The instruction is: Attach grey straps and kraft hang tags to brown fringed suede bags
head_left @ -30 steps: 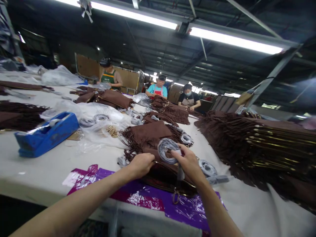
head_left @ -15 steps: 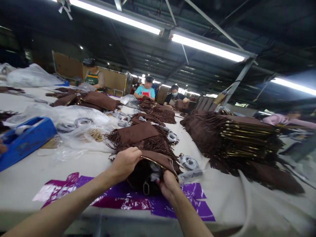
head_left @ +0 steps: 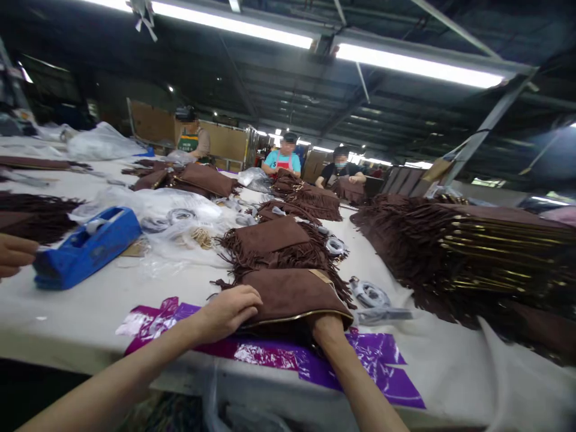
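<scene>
A brown suede-like bag (head_left: 288,294) with a gold zipper along its near edge lies in front of me, its opening facing me. My left hand (head_left: 236,307) is closed on the bag's left end, fingers on top and thumb near the zipper. My right hand (head_left: 327,327) reaches into the opening at the right end, so its fingers are hidden inside. Purple and magenta tape strips (head_left: 378,366) lie on the table edge under the bag. Just beyond lies another fringed brown bag (head_left: 274,235).
A blue tape dispenser (head_left: 90,249) stands at left beside another person's hand (head_left: 15,255). Coiled wrapped straps (head_left: 371,294) lie right of the bag. A tall stack of brown bags (head_left: 504,246) is at right. Plastic wrap (head_left: 148,204) covers part of the table. Several people work beyond.
The bag's raised upper side has come down flat over the opening. My right hand has gone deeper inside. My left hand has lowered at the left end. The view has swung left.
</scene>
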Action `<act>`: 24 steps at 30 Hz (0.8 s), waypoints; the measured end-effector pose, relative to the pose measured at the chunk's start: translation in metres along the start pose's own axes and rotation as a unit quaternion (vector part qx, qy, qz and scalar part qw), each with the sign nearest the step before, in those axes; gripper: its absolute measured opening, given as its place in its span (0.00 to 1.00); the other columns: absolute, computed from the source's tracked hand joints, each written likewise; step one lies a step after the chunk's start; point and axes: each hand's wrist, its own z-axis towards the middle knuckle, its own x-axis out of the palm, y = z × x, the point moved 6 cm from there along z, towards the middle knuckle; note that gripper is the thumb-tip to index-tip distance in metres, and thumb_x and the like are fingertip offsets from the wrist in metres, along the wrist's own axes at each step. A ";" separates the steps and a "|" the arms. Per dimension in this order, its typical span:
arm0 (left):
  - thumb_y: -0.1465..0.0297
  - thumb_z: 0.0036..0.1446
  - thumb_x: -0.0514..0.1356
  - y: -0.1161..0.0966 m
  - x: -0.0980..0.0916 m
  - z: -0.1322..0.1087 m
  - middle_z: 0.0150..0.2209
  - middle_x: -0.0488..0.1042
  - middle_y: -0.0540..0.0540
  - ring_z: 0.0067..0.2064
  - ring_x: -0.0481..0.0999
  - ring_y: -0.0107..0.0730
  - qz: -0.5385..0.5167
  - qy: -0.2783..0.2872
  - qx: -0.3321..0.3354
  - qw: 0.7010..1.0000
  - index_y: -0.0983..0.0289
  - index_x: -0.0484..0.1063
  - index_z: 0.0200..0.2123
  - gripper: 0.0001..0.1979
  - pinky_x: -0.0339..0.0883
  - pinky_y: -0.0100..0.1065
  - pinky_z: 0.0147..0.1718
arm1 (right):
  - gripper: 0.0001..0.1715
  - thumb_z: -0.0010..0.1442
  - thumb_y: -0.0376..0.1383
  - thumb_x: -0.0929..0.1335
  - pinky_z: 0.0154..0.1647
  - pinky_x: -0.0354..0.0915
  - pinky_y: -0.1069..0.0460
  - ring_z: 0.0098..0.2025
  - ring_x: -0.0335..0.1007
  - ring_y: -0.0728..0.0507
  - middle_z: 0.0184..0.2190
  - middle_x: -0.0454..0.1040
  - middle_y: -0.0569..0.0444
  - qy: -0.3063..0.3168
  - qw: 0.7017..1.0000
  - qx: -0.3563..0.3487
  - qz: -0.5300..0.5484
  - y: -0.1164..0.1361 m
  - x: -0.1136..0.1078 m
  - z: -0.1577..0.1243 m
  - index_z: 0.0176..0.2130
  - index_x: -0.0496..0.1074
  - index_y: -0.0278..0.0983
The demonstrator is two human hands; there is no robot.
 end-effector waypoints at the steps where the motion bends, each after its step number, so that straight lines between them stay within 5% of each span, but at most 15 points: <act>1: 0.73 0.65 0.48 0.005 -0.009 -0.007 0.45 0.73 0.56 0.46 0.71 0.32 -0.009 -0.019 -0.011 1.000 0.63 0.71 0.43 0.12 0.64 0.33 0.48 | 0.22 0.59 0.27 0.59 0.53 0.63 0.45 0.48 0.71 0.39 0.43 0.78 0.45 0.014 1.000 -0.010 0.000 0.001 -0.006 -0.010 0.48 0.73 0.37; 4: 0.74 0.64 0.48 0.018 -0.022 -0.026 0.43 0.73 0.56 0.45 0.71 0.33 -0.019 -0.041 -0.030 0.999 0.63 0.71 0.42 0.12 0.65 0.33 0.47 | 0.17 0.66 0.36 0.57 0.42 0.67 0.48 0.38 0.73 0.41 0.35 0.76 0.47 0.048 0.998 -0.041 -0.018 0.000 -0.024 -0.050 0.41 0.74 0.38; 6: 0.76 0.62 0.48 0.024 -0.024 -0.035 0.42 0.74 0.55 0.44 0.72 0.33 -0.018 -0.049 -0.036 0.998 0.63 0.71 0.41 0.13 0.65 0.33 0.46 | 0.18 0.65 0.45 0.61 0.36 0.68 0.49 0.38 0.73 0.39 0.37 0.75 0.47 0.033 0.995 -0.069 -0.060 -0.004 -0.035 -0.076 0.46 0.71 0.38; 10: 0.81 0.55 0.49 0.026 -0.025 -0.041 0.40 0.75 0.55 0.44 0.71 0.34 0.014 -0.055 -0.037 0.998 0.63 0.71 0.41 0.16 0.65 0.35 0.46 | 0.13 0.67 0.40 0.59 0.27 0.66 0.52 0.30 0.73 0.42 0.30 0.74 0.52 0.014 0.989 -0.124 -0.082 -0.010 -0.032 -0.097 0.39 0.70 0.41; 15: 0.81 0.45 0.52 0.012 -0.017 -0.041 0.40 0.73 0.56 0.44 0.70 0.37 0.055 -0.005 -0.032 0.998 0.63 0.71 0.43 0.21 0.63 0.37 0.47 | 0.12 0.66 0.37 0.60 0.28 0.65 0.53 0.29 0.74 0.44 0.29 0.74 0.52 0.069 0.991 -0.108 0.045 0.017 -0.011 -0.067 0.34 0.70 0.41; 21: 0.79 0.44 0.55 0.010 -0.008 -0.045 0.41 0.73 0.57 0.44 0.69 0.39 0.049 0.000 -0.069 0.996 0.62 0.69 0.49 0.26 0.62 0.38 0.47 | 0.17 0.63 0.34 0.59 0.37 0.68 0.48 0.35 0.76 0.37 0.32 0.79 0.44 0.050 0.984 0.041 0.165 0.045 0.014 -0.013 0.38 0.76 0.36; 24: 0.80 0.45 0.55 0.015 -0.009 -0.045 0.42 0.73 0.56 0.45 0.70 0.38 0.042 -0.003 -0.088 0.995 0.62 0.70 0.48 0.25 0.62 0.36 0.47 | 0.20 0.60 0.29 0.58 0.42 0.67 0.45 0.39 0.75 0.35 0.35 0.79 0.40 0.067 0.986 0.006 0.154 0.056 0.030 -0.001 0.43 0.76 0.33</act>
